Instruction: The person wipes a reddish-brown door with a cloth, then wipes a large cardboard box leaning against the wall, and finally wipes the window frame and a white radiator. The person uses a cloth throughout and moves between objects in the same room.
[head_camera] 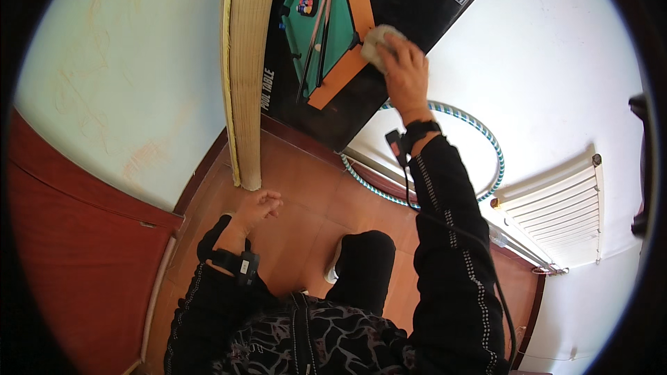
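My right hand (404, 65) holds a crumpled greyish cloth (380, 47) against the printed face of a large black pool table box (333, 120). The cloth lies over the edge of the printed table's picture, near its lower right corner. My left hand (260, 208) is held low with its fingers loosely curled, holding nothing that I can see. It is just below the bottom end of a tall, pale, ribbed panel with a yellowish edge (247, 73), which stands along the box's left side. Both wrists wear black strapped devices.
Behind the box and my right arm, a blue, white and green striped hoop (500, 153) leans at the wall. A white radiator (560, 213) stands at the right. A red fabric-covered piece (78, 229) is at the left. Under me is a reddish tiled floor (297, 239).
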The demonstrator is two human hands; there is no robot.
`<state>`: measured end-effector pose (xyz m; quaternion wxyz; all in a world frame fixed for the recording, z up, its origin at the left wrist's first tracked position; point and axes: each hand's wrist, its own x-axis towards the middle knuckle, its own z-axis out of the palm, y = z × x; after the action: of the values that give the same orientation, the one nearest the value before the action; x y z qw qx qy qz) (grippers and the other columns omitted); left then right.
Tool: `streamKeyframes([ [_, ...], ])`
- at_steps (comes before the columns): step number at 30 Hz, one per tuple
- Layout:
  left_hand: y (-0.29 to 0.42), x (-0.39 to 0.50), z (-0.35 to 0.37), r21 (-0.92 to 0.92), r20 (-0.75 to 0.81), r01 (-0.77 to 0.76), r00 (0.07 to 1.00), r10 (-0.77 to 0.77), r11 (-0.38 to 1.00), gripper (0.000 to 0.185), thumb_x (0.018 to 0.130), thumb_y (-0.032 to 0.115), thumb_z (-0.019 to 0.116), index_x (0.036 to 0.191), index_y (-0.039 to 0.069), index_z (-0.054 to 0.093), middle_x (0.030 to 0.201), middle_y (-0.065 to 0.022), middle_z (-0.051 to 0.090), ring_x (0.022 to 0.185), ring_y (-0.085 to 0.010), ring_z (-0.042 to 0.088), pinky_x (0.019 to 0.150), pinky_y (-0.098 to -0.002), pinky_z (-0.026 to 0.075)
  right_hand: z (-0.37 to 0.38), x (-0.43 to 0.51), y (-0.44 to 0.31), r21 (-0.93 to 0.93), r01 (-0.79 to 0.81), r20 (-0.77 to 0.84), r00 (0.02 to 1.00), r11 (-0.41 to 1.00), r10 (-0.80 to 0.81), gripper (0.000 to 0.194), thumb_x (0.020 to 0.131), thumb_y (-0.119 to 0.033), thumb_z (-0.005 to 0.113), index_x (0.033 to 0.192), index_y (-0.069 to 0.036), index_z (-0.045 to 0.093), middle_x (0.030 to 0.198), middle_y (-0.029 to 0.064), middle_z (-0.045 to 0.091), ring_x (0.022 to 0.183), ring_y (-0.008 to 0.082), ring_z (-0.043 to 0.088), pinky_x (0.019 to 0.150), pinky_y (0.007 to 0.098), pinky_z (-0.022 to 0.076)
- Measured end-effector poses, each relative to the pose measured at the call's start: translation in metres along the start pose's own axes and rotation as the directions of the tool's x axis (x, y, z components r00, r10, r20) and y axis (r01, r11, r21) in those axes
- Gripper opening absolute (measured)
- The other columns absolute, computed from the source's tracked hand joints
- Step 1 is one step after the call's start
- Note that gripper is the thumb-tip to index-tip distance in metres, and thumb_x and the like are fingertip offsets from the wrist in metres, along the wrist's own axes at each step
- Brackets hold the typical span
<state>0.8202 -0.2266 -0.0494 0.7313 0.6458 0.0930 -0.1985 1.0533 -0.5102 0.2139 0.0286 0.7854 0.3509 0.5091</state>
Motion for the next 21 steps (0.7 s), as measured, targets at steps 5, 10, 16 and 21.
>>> streamKeyframes([
  [5,-0.007,0.004,-0.002,0.017,0.046,-0.044,0.998,0.043,0.999,0.030,0.097,0.019,0.064,0.123,0.003,0.061,0.107,-0.0070,0.071,0.081,-0.0129,0.065,0.073,-0.0288,0.053,0.004,-0.030,-0.019,0.135,0.039,0.062,0.997,0.990,-0.048,0.027,0.078,-0.005,0.063,0.104,-0.011,0.069,0.129,0.0046,0.058,0.112,0.0275,0.053,0.091,0.0401,0.0424],
  [10,-0.015,0.014,-0.005,-0.006,0.109,-0.082,0.991,0.083,0.997,0.029,0.099,0.019,0.062,0.123,0.003,0.060,0.109,-0.0077,0.071,0.085,-0.0137,0.065,0.075,-0.0293,0.052,-0.018,0.012,0.002,0.060,-0.030,-0.003,1.000,0.998,0.030,0.031,0.076,-0.005,0.066,0.105,-0.015,0.070,0.120,0.0037,0.060,0.108,0.0273,0.056,0.089,0.0386,0.0454],
  [16,-0.021,0.020,-0.006,0.024,0.076,-0.030,0.997,0.028,0.999,0.029,0.098,0.017,0.062,0.123,0.003,0.060,0.111,-0.0072,0.071,0.085,-0.0140,0.066,0.075,-0.0292,0.051,-0.058,0.080,0.041,-0.080,-0.216,-0.233,0.953,0.973,0.193,0.037,0.076,0.002,0.064,0.110,-0.010,0.069,0.126,0.0076,0.058,0.115,0.0307,0.054,0.093,0.0413,0.0446],
  [21,-0.021,0.020,-0.008,0.054,0.072,-0.012,0.997,0.008,0.998,0.031,0.096,0.016,0.064,0.124,0.003,0.060,0.111,-0.0075,0.071,0.083,-0.0138,0.067,0.073,-0.0295,0.052,-0.039,0.048,0.019,0.049,-0.136,-0.091,0.986,0.990,0.140,0.041,0.073,0.001,0.067,0.111,-0.015,0.068,0.128,0.0062,0.056,0.113,0.0306,0.054,0.093,0.0413,0.0453],
])
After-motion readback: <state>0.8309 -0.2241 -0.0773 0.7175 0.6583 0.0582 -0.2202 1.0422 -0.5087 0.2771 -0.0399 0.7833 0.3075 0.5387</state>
